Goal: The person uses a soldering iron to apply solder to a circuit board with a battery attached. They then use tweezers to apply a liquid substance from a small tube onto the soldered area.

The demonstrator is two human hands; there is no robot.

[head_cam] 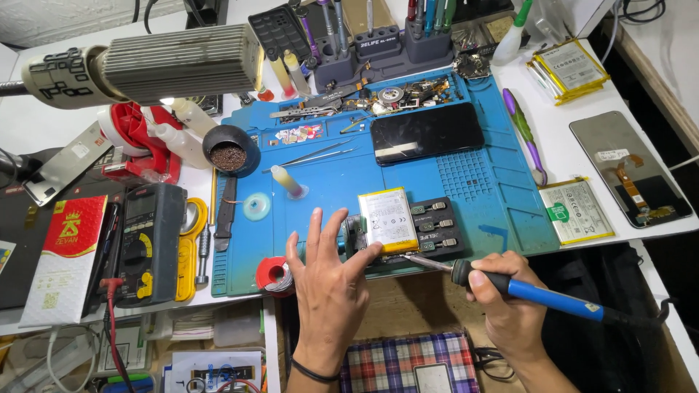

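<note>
Gripping a soldering iron (539, 292), tip pointing left at the battery (387, 220), the right hand (510, 306); left hand (328, 280) splayed.

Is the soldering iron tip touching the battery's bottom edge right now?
Touching: the head view shows the soldering iron tip meeting the battery at its lower edge.

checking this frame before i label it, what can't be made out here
Head view:
- Soldering point: the tip of the blue-handled soldering iron meets the edge of the white-and-yellow flat battery; too small to tell.
- Grey clamp base: hidden by the left hand.
- Right hand wrist: cut off by the bottom edge.
</note>
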